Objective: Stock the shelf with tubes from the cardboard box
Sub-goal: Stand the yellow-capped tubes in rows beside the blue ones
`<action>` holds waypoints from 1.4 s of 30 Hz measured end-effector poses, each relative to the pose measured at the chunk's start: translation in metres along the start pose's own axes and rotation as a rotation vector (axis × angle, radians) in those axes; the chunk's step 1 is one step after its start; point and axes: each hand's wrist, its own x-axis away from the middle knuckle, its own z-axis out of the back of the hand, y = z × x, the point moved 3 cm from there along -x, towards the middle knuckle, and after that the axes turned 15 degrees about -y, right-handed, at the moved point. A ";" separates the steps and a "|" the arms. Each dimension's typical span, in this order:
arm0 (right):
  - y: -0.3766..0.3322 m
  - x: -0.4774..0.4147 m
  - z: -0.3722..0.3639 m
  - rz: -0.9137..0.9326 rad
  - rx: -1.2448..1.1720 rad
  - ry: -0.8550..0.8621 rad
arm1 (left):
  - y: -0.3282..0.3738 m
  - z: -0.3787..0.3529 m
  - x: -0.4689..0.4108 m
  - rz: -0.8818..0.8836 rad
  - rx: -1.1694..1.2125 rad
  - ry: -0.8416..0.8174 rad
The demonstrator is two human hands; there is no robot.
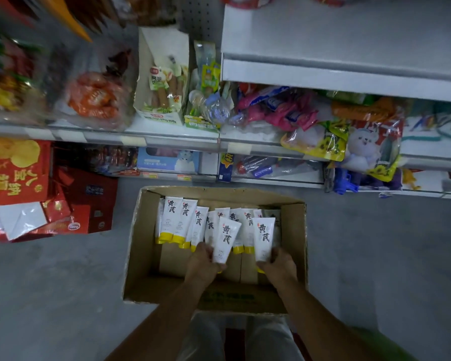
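In the box (141, 246) on the floor, white tubes (175, 220) with yellow caps stand leaning in a row. They look light, soft-walled and a little slick, so the stiffer cap end is likely the best place to grip. The left hand (202, 261) is closed around one tube (227, 238) near its cap; the right hand (279, 261) clasps another (264, 237) likewise.
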 end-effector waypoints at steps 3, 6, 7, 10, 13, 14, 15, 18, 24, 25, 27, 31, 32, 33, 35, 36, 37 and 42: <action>-0.004 0.028 0.010 0.070 -0.032 0.006 | 0.011 0.002 0.021 -0.073 0.095 -0.002; -0.005 0.049 0.026 0.161 -0.126 0.060 | 0.026 0.004 0.037 -0.156 0.123 -0.012; -0.002 0.050 0.033 0.200 -0.156 0.080 | 0.032 0.005 0.041 -0.182 0.137 -0.005; -0.008 0.072 0.057 0.306 -0.243 0.127 | 0.060 0.011 0.064 -0.237 0.174 0.007; -0.024 0.114 0.081 0.360 -0.342 0.160 | 0.098 0.017 0.091 -0.302 0.183 0.008; -0.025 0.122 0.088 0.379 -0.365 0.170 | 0.110 0.020 0.099 -0.335 0.185 0.017; -0.028 0.130 0.096 0.396 -0.384 0.176 | 0.122 0.024 0.106 -0.365 0.185 0.021; -0.029 0.150 0.120 0.440 -0.417 0.194 | 0.159 0.030 0.127 -0.439 0.171 0.001; -0.036 0.201 0.169 0.529 -0.527 0.337 | 0.238 0.023 0.169 -0.619 0.127 -0.050; -0.037 0.210 0.178 0.547 -0.537 0.357 | 0.251 0.021 0.175 -0.649 0.109 -0.055; -0.038 0.229 0.197 0.585 -0.544 0.409 | 0.276 0.015 0.186 -0.691 0.050 -0.071; -0.031 0.265 0.237 0.660 -0.561 0.500 | 0.324 -0.004 0.216 -0.794 -0.017 -0.092; -0.028 0.272 0.248 0.669 -0.566 0.522 | 0.336 -0.011 0.225 -0.815 -0.031 -0.094; -0.024 0.279 0.259 0.682 -0.569 0.542 | 0.347 -0.018 0.234 -0.846 -0.032 -0.095; -0.015 0.292 0.281 0.713 -0.569 0.571 | 0.368 -0.032 0.245 -0.891 -0.049 -0.091; -0.011 0.299 0.292 0.725 -0.565 0.587 | 0.378 -0.038 0.251 -0.906 -0.065 -0.085; -0.008 0.307 0.304 0.733 -0.560 0.602 | 0.388 -0.045 0.259 -0.928 -0.074 -0.081; 0.005 0.355 0.359 0.803 -0.547 0.652 | 0.440 -0.084 0.299 -1.032 -0.102 -0.100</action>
